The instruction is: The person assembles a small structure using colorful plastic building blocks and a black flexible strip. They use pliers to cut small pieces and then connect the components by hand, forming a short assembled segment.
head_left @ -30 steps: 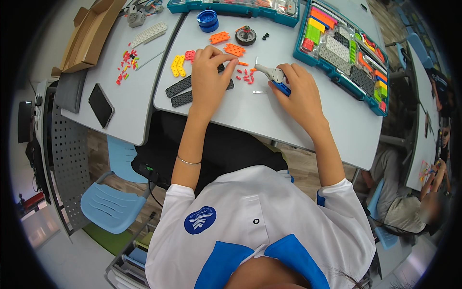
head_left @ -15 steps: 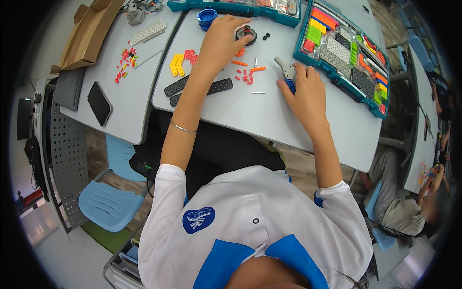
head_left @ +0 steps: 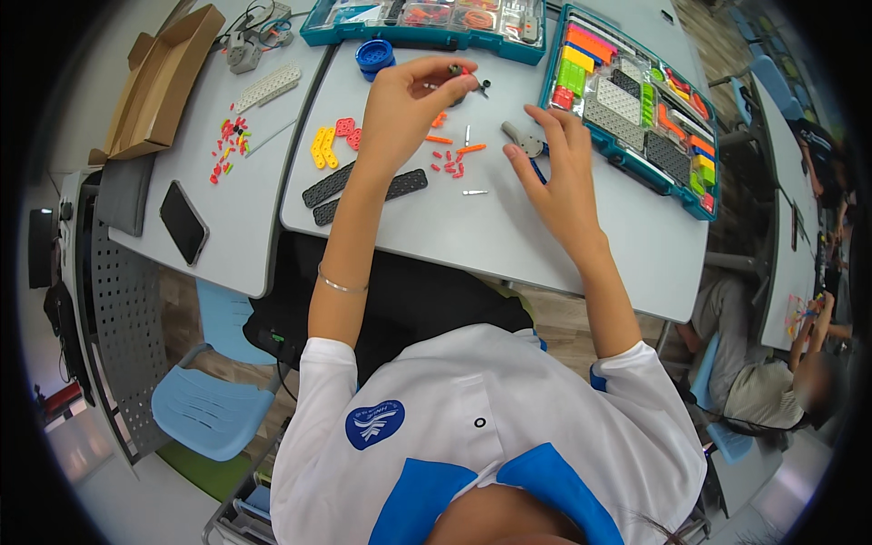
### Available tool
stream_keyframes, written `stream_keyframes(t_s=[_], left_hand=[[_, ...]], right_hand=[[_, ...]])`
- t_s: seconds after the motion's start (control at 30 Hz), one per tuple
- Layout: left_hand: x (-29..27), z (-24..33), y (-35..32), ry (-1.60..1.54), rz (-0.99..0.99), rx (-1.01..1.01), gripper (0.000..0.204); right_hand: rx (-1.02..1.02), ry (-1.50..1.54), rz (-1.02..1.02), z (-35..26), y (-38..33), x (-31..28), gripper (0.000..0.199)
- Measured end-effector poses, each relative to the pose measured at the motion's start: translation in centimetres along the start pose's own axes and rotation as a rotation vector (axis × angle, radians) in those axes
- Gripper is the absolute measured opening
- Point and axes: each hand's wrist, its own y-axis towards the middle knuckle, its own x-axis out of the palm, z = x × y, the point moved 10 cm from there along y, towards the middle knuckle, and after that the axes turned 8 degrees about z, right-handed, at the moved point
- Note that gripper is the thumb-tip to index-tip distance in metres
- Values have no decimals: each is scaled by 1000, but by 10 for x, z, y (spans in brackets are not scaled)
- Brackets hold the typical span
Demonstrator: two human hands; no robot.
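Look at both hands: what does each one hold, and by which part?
Left hand: small dark piece pinched at its edge by the fingers. Right hand: grey part, touched only.

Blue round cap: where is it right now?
Head view, far side of the grey table: the blue round cap sits by the teal parts case, just left of the raised left hand.
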Motion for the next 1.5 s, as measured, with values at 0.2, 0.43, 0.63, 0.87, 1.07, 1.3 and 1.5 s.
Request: stream_keyframes(t_s=[0.2, 0.43, 0.63, 0.87, 1.07, 1.3, 1.5], left_hand=[[34, -11, -41, -323, -190, -247, 33], [35, -26, -57, -296, -207, -316, 33], [23, -24, -60, -212, -147, -191, 26], [14, -23, -65, -238, -34, -162, 23], [11, -25, -71, -237, 41, -156, 23], [14, -20, -74, -301, 5, -185, 25], [2, -25, -79, -353, 111, -197, 26]], right_hand=[[201, 604, 35, -5, -1, -3, 31], [177, 477, 47, -3, -2, -4, 8], [200, 484, -30, -1, -4, 5, 8], [324, 569, -113, 6, -10, 17, 12], [397, 580, -168, 12, -14, 25, 13], [463, 833, -103, 3, -11, 23, 15], [479, 802, -201, 12, -16, 26, 20]])
